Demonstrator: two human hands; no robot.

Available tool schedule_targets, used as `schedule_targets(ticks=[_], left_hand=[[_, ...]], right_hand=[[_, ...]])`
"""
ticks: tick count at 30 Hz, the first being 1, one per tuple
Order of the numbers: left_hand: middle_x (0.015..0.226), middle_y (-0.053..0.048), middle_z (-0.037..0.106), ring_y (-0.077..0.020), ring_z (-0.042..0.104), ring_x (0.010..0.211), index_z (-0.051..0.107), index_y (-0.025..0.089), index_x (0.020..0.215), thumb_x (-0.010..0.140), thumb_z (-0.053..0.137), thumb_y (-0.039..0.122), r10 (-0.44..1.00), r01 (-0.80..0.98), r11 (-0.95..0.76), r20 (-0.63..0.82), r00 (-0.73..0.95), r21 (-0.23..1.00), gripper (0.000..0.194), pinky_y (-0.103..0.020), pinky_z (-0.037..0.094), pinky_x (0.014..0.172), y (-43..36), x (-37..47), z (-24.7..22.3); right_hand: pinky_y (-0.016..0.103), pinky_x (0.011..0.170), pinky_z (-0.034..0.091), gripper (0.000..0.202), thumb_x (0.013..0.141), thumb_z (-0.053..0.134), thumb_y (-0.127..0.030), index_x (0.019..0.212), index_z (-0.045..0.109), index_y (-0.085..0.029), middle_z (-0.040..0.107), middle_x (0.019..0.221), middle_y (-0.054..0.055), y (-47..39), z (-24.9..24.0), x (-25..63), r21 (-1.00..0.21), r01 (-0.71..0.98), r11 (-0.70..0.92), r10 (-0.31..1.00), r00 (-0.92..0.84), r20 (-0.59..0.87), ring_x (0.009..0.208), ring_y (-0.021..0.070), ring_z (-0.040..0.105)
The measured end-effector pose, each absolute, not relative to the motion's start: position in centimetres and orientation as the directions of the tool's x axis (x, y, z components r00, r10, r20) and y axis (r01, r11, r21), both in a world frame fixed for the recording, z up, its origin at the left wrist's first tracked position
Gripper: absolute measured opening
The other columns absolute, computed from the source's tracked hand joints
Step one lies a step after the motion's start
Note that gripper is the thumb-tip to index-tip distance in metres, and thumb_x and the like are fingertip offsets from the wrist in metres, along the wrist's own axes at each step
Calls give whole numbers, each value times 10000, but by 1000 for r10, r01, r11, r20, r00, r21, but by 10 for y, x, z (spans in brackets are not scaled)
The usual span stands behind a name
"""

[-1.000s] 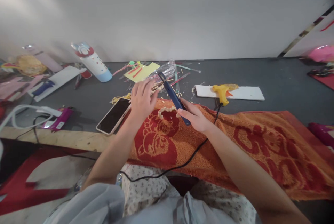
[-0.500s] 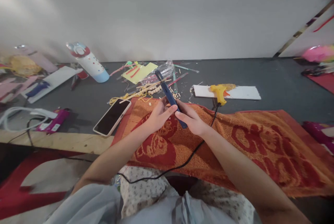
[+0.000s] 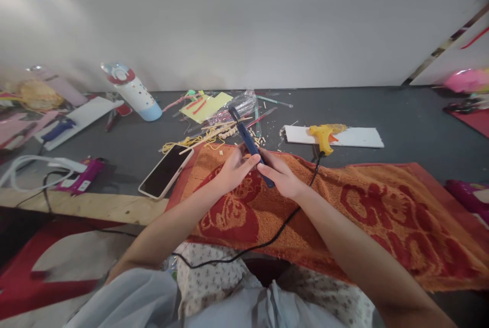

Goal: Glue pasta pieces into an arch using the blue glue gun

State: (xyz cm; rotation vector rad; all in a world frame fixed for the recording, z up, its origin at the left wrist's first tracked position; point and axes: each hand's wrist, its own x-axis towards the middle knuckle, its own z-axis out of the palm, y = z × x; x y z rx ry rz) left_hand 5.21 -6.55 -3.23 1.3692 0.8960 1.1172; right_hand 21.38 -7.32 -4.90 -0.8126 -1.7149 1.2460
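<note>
Orange-and-red terry towel [image 3: 382, 216] covers the near bench edge; both hands work over its left part.

Right hand [image 3: 280, 175] is wrapped round the grip of a blue corded tool [image 3: 248, 139], apparently a hot-tip or glue tool, barrel pointing toward 11 o'clock. Left hand [image 3: 233, 170] is closed in against the tool from 9 o'clock, fingers pinched at the shaft; whether something small sits between the fingertips cannot be made out. Black cord [image 3: 263, 241] runs from the tool toward 6 o'clock, over the towel and across the lap.

Risks, judged from this layout:
- Left fingers sit close to the working end; if the tip is hot, a slip means a burn.
- Tip points at a litter of sticks and yellow string [image 3: 206, 137] and a clear plastic wrapper [image 3: 239, 104] at 12 o'clock; heat there could melt or scorch.
- Cord across the lap could snag on a knee or elbow and jerk the tool.
- Phone [image 3: 166, 170] at 9 o'clock lies just beside the towel, near the bench edge; an elbow nudge could push it off.

Count:
- hands, 2
- blue tool, 1
- yellow glue gun [image 3: 324, 134], 1, on a white board at 1 o'clock
- phone, 1
- white dotted bottle [image 3: 132, 91], 1, at 10 o'clock
- towel, 1
</note>
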Motion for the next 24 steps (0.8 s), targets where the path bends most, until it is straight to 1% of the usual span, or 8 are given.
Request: schedule_targets(ticks=[11, 16, 21, 24], left_hand=[[998, -67, 616, -189, 581, 954, 590, 154, 995, 702, 742, 636, 962, -105, -74, 98, 253, 992, 585, -293, 509, 806, -66, 54, -36], [961, -54, 610, -172, 575, 906, 583, 157, 962, 697, 742, 642, 963, -115, -68, 95, 250, 991, 575, -288, 506, 783, -66, 55, -37], [907, -47, 618, -186, 585, 931, 594, 157, 939, 708, 740, 630, 966, -103, -94, 116, 230, 990, 547, -295, 506, 794, -67, 55, -37], [957, -60, 641, -189, 606, 928, 594, 160, 974, 705, 746, 626, 971, -109, -74, 97, 218, 991, 559, -298, 517, 785, -65, 56, -38]], right_hand=[[458, 1095, 394, 636, 878, 514, -657, 1293, 584, -181, 638, 1311, 126, -70, -50, 215, -958, 11, 285, 859, -446, 250, 1192, 285, 585], [452, 1090, 399, 649, 862, 525, -671, 1284, 587, -182, 643, 1299, 122, -69, -51, 215, -963, 15, 268, 865, -444, 234, 1191, 285, 586], [446, 1098, 392, 655, 855, 538, -668, 1284, 586, -175, 639, 1311, 125, -68, -50, 215, -968, 4, 253, 864, -451, 224, 1215, 285, 576], [451, 1081, 406, 658, 842, 546, -681, 1260, 602, -176, 655, 1277, 123, -70, -49, 214, -971, -5, 240, 874, -435, 218, 1185, 289, 588]])
